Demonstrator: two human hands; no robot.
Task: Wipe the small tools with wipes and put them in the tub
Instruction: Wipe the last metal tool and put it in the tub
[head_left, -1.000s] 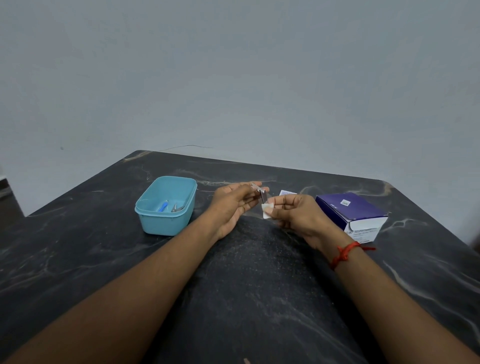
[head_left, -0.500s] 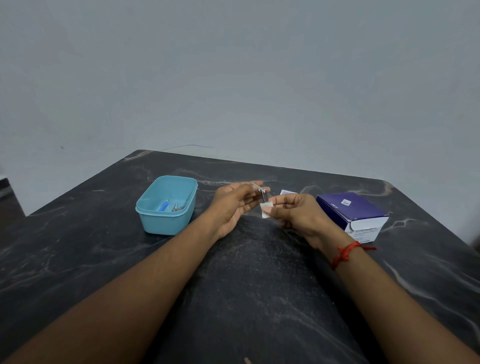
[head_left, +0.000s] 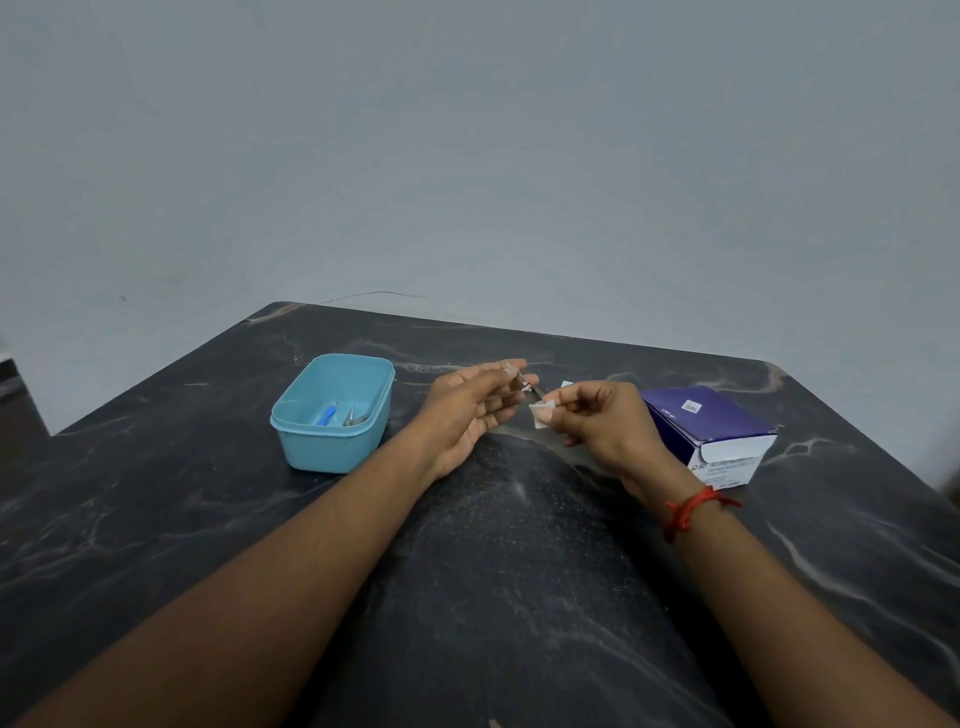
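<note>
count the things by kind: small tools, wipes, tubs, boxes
small tools: 3, blue-handled tool and metal tool in the tub, third tool in the left hand
wipes: 1, white wipe in the right hand
tubs: 1
boxes: 1, purple box
total: 6

Dark marbled table (head_left: 519, 597): teal tub (head_left: 332, 447) at L, purple box (head_left: 711, 415) at R, small white packet (head_left: 566, 384) btwn.

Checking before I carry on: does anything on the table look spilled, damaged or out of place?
Nothing stands out. The light blue plastic tub sits upright with two tools inside; the purple cardboard box rests flat. Only a small white scrap lies loose on the dark table behind the right hand.
</note>
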